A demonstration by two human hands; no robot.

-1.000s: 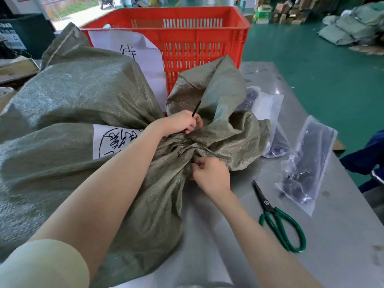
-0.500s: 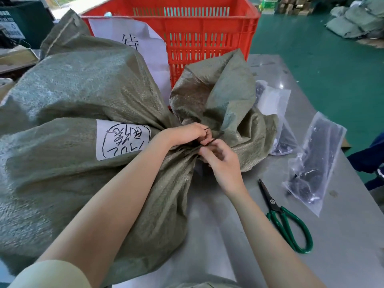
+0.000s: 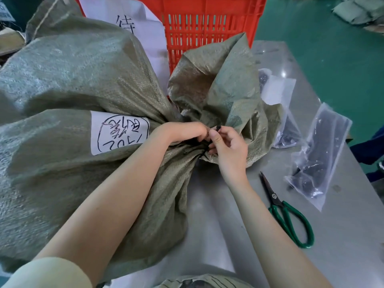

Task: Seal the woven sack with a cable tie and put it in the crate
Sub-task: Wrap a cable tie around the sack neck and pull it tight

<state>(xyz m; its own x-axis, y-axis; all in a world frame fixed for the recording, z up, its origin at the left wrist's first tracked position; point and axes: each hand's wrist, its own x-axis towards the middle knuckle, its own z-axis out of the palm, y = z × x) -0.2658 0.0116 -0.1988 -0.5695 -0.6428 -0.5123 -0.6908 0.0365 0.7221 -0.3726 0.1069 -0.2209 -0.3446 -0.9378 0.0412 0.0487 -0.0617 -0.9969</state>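
Note:
A big grey-green woven sack (image 3: 68,154) with a white handwritten label lies on the metal table (image 3: 342,235), its neck gathered at the centre and its loose mouth flaring up toward the crate. A thin black cable tie (image 3: 217,128) sits at the gathered neck. My left hand (image 3: 187,132) pinches the neck and the tie from the left. My right hand (image 3: 228,148) meets it from the right, thumb and fingers closed on the tie's end. The red plastic crate (image 3: 207,23) stands behind the sack.
Green-handled scissors (image 3: 288,213) lie on the table to the right of my right arm. Two clear plastic bags (image 3: 320,154) with dark contents lie further right, near the table's edge. A white paper sheet (image 3: 143,34) leans against the crate. Green floor lies beyond.
My right hand rose from under the sack's neck to meet my left hand at the tie. The upright tie tail has come down between my fingers. The view tilted downward.

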